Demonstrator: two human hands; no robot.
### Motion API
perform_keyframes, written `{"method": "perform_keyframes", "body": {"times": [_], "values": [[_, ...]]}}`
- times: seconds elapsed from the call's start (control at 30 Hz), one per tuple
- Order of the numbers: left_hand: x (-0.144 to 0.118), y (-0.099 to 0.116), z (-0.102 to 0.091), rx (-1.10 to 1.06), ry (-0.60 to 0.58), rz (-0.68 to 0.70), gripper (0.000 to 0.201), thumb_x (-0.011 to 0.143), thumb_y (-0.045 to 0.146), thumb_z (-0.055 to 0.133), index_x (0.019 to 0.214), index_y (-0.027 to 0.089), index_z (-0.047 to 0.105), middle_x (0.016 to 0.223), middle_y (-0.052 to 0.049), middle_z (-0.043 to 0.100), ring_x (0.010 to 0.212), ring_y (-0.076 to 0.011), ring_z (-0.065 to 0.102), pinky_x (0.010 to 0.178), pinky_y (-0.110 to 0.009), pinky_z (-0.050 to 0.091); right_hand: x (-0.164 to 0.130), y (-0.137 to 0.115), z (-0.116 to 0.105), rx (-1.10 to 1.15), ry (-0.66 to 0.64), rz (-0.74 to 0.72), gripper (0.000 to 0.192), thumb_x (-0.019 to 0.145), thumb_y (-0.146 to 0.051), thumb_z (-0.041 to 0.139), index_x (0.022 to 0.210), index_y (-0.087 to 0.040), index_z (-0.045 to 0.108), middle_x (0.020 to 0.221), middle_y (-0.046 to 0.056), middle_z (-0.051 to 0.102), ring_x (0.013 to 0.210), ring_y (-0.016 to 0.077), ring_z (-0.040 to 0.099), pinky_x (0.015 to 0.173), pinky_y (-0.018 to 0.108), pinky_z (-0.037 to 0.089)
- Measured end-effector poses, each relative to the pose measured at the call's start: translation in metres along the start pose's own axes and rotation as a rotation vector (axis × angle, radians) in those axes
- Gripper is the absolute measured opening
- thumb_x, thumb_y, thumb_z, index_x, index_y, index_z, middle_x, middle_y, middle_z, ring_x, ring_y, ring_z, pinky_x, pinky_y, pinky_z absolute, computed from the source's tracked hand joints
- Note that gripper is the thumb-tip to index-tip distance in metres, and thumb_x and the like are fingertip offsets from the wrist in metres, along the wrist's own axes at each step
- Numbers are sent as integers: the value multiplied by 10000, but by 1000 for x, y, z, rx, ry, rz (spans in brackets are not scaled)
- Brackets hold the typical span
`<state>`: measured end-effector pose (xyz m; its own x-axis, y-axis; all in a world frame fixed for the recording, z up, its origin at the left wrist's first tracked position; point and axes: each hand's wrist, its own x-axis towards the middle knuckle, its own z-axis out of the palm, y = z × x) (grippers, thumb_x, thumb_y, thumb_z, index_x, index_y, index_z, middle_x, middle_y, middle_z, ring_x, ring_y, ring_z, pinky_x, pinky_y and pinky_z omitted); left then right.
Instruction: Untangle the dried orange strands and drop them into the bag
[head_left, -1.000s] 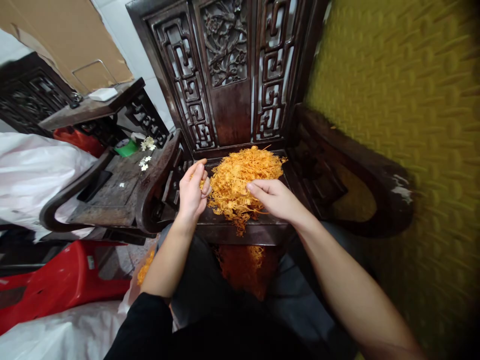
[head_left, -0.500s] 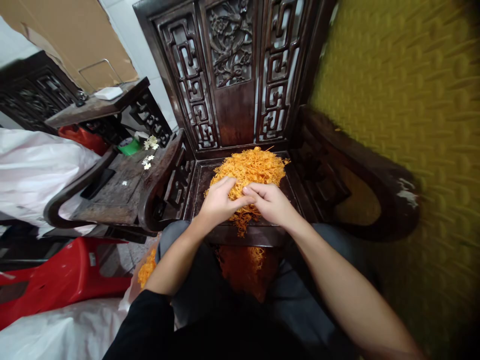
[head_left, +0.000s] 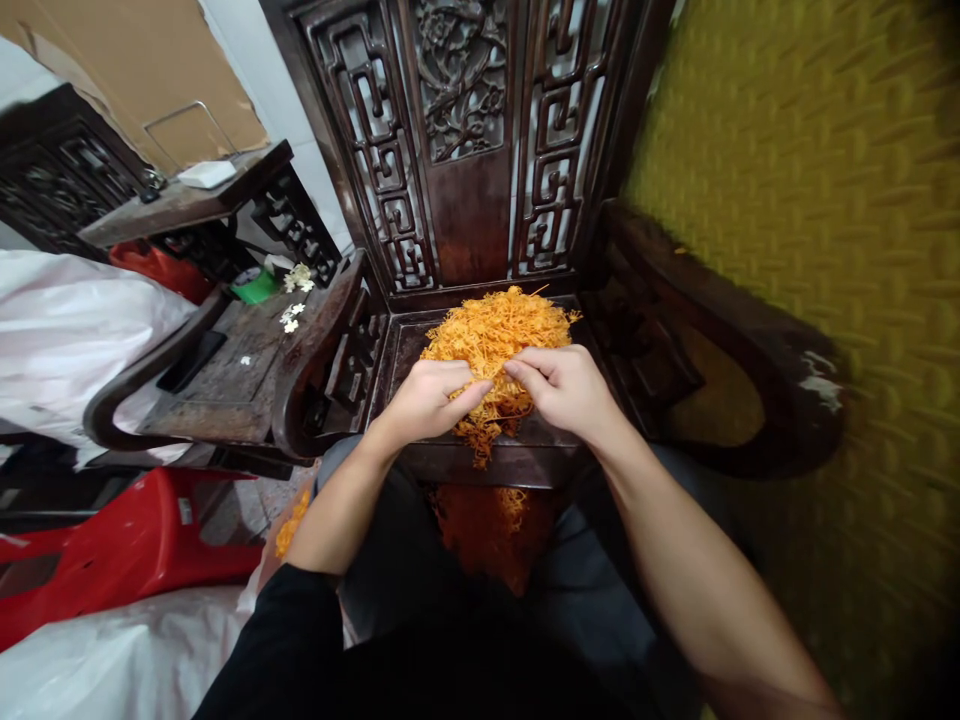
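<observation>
A heap of orange, thin, branching pieces lies on the seat of a dark carved wooden chair, some hanging over its front edge. At the heap's near left side, my left hand is closed, thumb and fingers pinched on an orange branching piece. My right hand pinches at the near right side, thumb against the forefinger, also on orange strands. A small gap separates the fingertips of the two hands. What exactly lies between the fingers is too small to make out fully.
Left stands a second dark wooden chair with green tape, a dark phone-like slab and white flower-like pieces. Nearer are a red plastic stool and white sacks. A yellow textured surface borders the right.
My hands have moved apart, the left one leftward and the right one rightward, opening a gap between the fingertips. The view has shifted slightly.
</observation>
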<state>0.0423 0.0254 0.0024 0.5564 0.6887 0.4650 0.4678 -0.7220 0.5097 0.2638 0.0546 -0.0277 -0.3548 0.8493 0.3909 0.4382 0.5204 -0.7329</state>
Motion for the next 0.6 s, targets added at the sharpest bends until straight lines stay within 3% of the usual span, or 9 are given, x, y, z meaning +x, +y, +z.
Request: {"method": "perform_keyframes", "body": {"times": [0.07,0.13,0.23,0.33,0.43,0.6], "values": [[-6,0,-8,-155,122,-11,457,975,313,585,551,158,508,556,6,486,543,-89,443,567,-251,324,2,16,-7,27,105,85,360,925,-348,579,612,-173,611,532,-12,481,505,114,406,552,290,271],[-12,-4,-16,-411,326,-35,484,971,358,600,540,150,525,562,-4,513,507,-78,463,518,-235,338,2,34,-16,67,256,192,294,906,-354,610,697,-164,691,548,-9,517,506,118,417,532,285,273],[-15,-15,-20,-754,546,-217,454,931,446,655,602,136,627,558,-12,556,399,-52,430,386,-195,254,-1,44,-24,175,330,205,325,929,-423,615,773,-164,734,541,-11,521,502,121,419,522,279,290],[-9,-25,-12,-874,545,-431,376,883,467,711,793,104,749,669,-69,688,359,-25,404,354,-182,209,-3,34,-18,225,267,84,357,951,-432,600,748,-167,727,586,12,594,543,136,508,545,275,353],[-4,-33,-5,-931,533,-544,340,876,411,718,1007,102,773,866,-120,761,376,-4,383,370,-190,195,-3,18,-6,177,198,-51,341,968,-379,586,745,-165,728,630,21,654,554,134,558,565,268,392],[-2,-37,-3,-1040,479,-652,523,831,324,756,1322,170,660,821,-34,719,380,-3,359,381,-195,170,-4,10,7,117,85,-187,314,980,-333,587,762,-162,734,624,5,659,526,110,554,558,254,388]]}}
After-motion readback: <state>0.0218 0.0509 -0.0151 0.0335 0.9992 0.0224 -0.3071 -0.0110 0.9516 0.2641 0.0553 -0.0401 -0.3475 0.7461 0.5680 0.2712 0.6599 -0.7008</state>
